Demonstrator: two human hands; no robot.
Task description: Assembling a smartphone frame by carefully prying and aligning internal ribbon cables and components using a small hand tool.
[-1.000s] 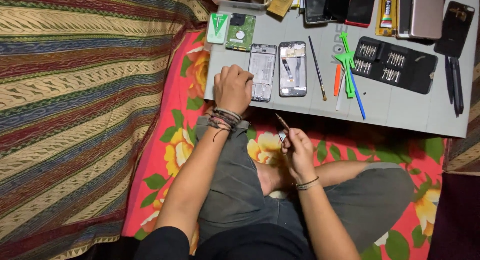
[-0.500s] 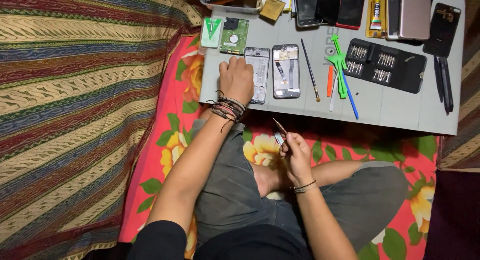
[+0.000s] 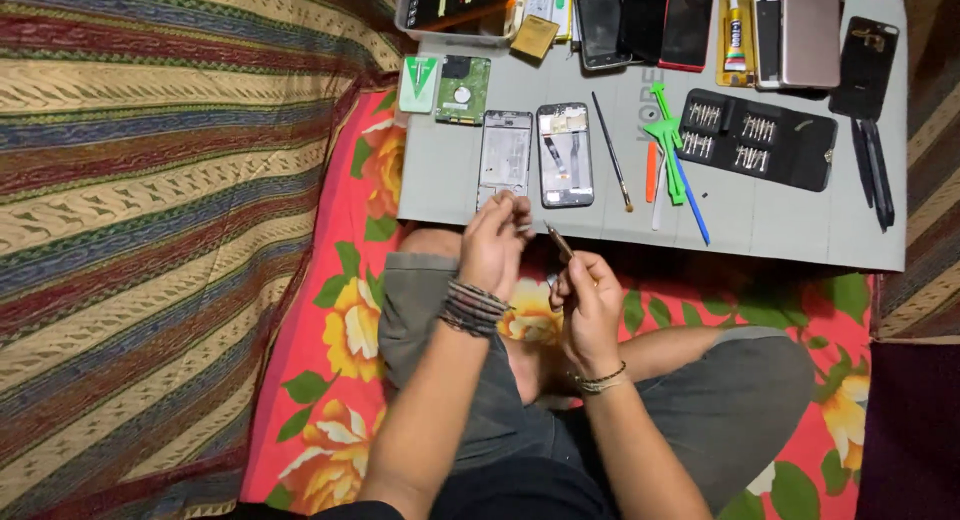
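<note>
sitting cross-legged on a red floral mat point(image 3: 330, 380) beside striped fabric, facing a grey work board point(image 3: 780, 230). left hand point(image 3: 495, 245) curling at the board's near edge, fingertips pressed together just below the opened phone frame point(image 3: 503, 155); what they pinch, cannot tell. right hand point(image 3: 588, 300) pinching tweezers point(image 3: 558, 240), tips pointing far-left. lying right of them: an opened phone point(image 3: 565, 155) and a black bit case point(image 3: 755, 140).

At the near edge of the grey table point(image 3: 760, 230), the left hand point(image 3: 495, 245) pinches something small I cannot make out, just below the open phone frame point(image 3: 503, 158). The right hand point(image 3: 590, 300) grips tweezers point(image 3: 558, 240) beside it.
</note>
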